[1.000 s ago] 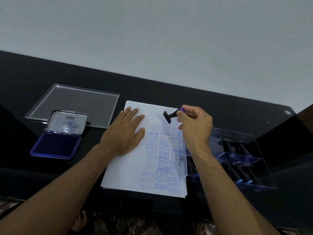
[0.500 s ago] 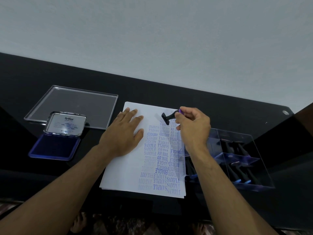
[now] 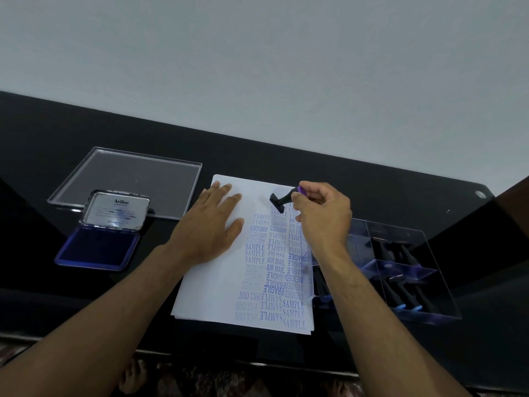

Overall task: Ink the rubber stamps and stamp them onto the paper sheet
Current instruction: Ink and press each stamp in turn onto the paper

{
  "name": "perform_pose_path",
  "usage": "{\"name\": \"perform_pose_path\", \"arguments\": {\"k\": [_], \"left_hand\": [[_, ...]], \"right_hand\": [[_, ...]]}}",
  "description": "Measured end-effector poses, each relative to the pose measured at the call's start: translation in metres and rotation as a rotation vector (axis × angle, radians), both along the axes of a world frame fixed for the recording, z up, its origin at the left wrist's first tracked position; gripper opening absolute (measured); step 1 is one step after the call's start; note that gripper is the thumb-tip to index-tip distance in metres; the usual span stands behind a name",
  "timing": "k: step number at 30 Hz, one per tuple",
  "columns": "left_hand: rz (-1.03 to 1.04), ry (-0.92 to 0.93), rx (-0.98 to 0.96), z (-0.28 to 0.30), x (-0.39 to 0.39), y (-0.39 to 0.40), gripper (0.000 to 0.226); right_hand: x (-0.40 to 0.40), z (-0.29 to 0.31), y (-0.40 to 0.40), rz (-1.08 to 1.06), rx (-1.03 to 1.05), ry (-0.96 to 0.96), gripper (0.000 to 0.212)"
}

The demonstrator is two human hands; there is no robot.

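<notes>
While the left hand (image 3: pixel 210 224) lies flat on the paper sheet (image 3: pixel 217 282), right hand (image 3: pixel 322 216) grip pinching a tilted rubber stamp (image 3: pixel 282 199).

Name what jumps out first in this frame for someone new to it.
The white paper sheet at centre, its right half crowded with blue prints such as SAMPLE, AIR MAIL and FRAGILE. The left hand lies flat on it, while the right hand pinches a black rubber stamp near the sheet's far edge. At far left, the open blue ink pad stands out against the black table.
</notes>
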State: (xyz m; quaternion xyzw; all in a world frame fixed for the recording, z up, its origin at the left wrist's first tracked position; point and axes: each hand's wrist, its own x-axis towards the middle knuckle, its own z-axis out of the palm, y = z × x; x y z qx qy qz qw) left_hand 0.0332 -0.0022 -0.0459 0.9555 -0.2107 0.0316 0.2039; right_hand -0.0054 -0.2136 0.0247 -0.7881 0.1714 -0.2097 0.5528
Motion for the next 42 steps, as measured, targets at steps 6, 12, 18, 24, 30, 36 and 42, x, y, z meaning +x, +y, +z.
{"name": "perform_pose_path", "arguments": {"k": [6,12,18,24,30,36,42], "left_hand": [[0.067,-0.007,-0.041,0.018,-0.023,0.029,0.064],[0.151,-0.056,0.014,0.027,-0.06,0.084,0.066],[0.275,-0.087,0.077,0.023,-0.091,0.144,0.072],[0.356,-0.105,0.148,0.019,-0.111,0.19,0.071],[0.413,-0.08,0.146,0.011,-0.122,0.221,0.072],[0.444,-0.021,0.178,0.0,-0.121,0.241,0.078],[0.459,0.008,0.173,-0.01,-0.117,0.242,0.078]], "right_hand": [[-0.006,0.004,0.027,0.064,0.003,0.0,0.029],[-0.015,0.006,0.082,0.213,-0.071,0.0,0.022],[-0.023,0.008,0.143,0.381,-0.164,0.018,0.026],[-0.034,0.014,0.192,0.545,-0.332,-0.023,0.028],[-0.043,0.017,0.227,0.644,-0.498,-0.109,0.021],[-0.041,0.016,0.248,0.737,-0.626,-0.091,0.022],[-0.034,0.018,0.254,0.773,-0.759,-0.066,0.024]]}}
